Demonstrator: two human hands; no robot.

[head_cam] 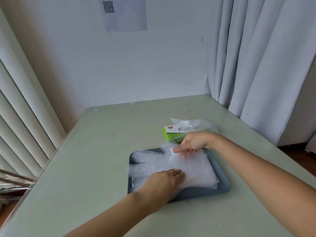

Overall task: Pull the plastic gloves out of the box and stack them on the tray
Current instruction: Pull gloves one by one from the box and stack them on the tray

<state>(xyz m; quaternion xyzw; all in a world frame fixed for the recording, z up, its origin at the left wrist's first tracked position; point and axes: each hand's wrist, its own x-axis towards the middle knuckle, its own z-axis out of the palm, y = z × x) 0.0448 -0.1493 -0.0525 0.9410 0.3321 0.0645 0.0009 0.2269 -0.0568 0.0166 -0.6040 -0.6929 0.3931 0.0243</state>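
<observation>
While the left hand [164, 180] lies flat on the stack of plastic gloves [196, 170], its fingers straight and close together, the right hand [193, 142] pinches the far edge of the top sheet between thumb and curled fingers. The stack fills the grey-blue tray [222, 189] on the pale green table [102, 151]. Just behind the tray sits the green box [171, 135], with more clear plastic [193, 124] bunched out of its top.
</observation>
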